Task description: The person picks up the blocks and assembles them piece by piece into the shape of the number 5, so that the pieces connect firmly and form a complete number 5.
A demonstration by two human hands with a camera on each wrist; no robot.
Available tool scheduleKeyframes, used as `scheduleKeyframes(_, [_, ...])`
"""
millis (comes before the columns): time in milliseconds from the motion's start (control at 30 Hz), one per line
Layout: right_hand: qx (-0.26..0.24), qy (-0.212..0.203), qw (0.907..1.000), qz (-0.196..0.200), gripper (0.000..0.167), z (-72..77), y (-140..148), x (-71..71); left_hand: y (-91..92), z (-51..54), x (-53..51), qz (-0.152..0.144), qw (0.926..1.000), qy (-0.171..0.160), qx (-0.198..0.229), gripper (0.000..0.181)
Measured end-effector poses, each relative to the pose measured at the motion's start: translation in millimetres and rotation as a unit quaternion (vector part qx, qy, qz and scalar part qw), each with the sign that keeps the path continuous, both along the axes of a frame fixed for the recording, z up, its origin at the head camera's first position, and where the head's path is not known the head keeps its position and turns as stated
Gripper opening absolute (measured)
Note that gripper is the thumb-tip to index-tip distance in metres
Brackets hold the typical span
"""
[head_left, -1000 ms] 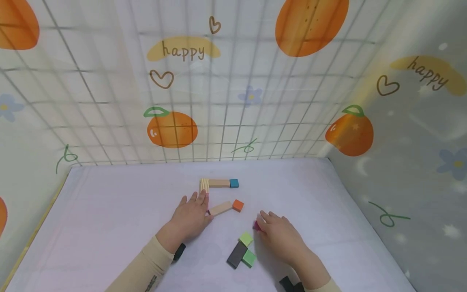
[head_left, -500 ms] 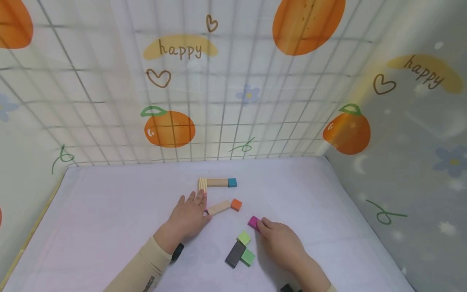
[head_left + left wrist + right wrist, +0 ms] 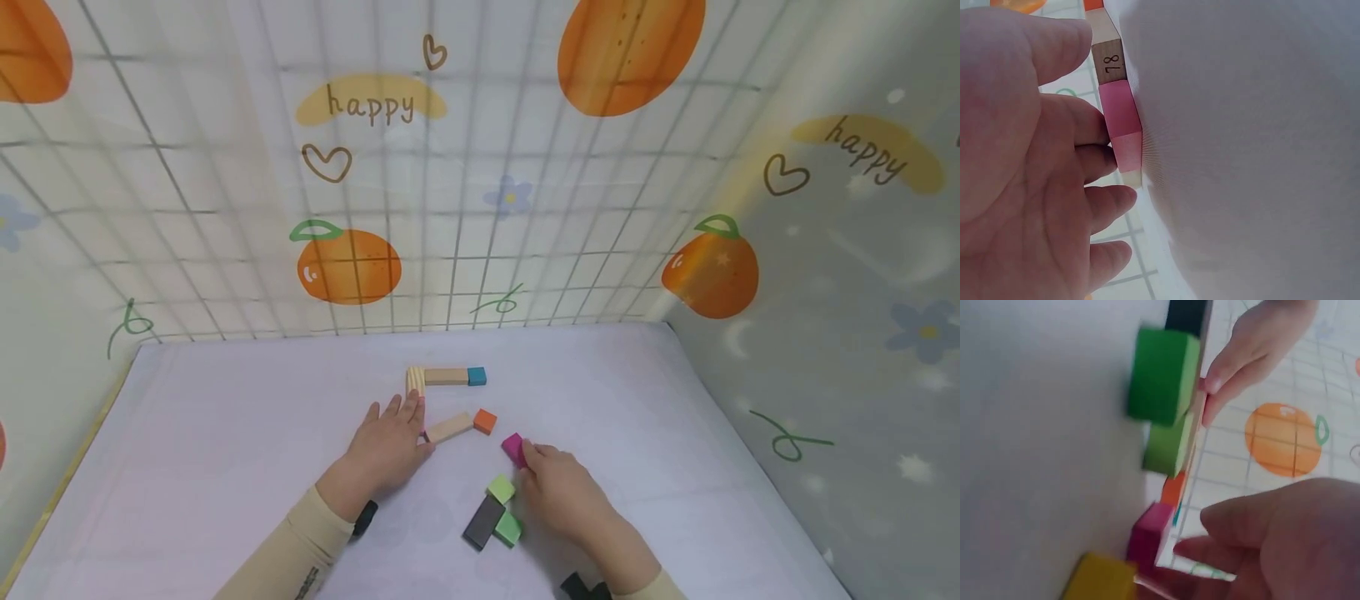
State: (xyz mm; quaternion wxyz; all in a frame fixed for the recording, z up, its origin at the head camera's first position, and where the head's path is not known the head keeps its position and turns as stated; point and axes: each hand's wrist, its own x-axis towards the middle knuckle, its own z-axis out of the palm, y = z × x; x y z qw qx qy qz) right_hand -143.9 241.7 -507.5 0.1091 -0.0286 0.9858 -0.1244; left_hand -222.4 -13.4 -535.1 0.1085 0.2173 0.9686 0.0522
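Observation:
My left hand point(image 3: 386, 446) lies with fingers stretched out over a pink block point(image 3: 1121, 122), its fingertips touching the side. That block adjoins a pale wooden block point(image 3: 450, 427) marked 78. With thumb and fingers, my right hand point(image 3: 566, 492) holds a magenta block point(image 3: 513, 449) by its right edge on the white cloth. Close to these fingers in the right wrist view is a yellow block point(image 3: 1100, 580), which the hand hides from the head view. An orange block point(image 3: 485, 422) touches the pale block's right end.
At the back, a striped pale block point(image 3: 416, 379), a tan block point(image 3: 446, 377) and a blue block point(image 3: 477, 377) form a corner. Nearer lie a dark block point(image 3: 483, 522), a lime block point(image 3: 501, 489) and a green block point(image 3: 508, 528) in contact. Printed curtains point(image 3: 450, 192) enclose the table.
My right hand has shifted left and slightly away from me with the magenta block, which has turned and shows more. The left hand stays in place.

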Motion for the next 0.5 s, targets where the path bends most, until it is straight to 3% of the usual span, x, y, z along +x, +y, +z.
scheduleKeyframes(200, [0.002, 0.032, 0.9956, 0.088, 0.042, -5.5, 21.4, -3.0, 0.2, 1.7, 0.9, -0.003, 1.0000, 0.006, 0.000, 0.077])
scheduleKeyframes(367, [-0.028, -0.010, 0.9926, 0.118, 0.049, -11.8, 27.4, -6.2, 0.4, 1.9, 1.3, -0.004, 1.0000, 0.007, -0.001, 0.077])
scheduleKeyframes(500, [-0.010, -0.030, 0.9912, 0.128, 0.057, -16.8, 21.9, -6.9, 0.1, 1.1, 1.8, -0.002, 1.0000, 0.007, 0.001, 0.077])
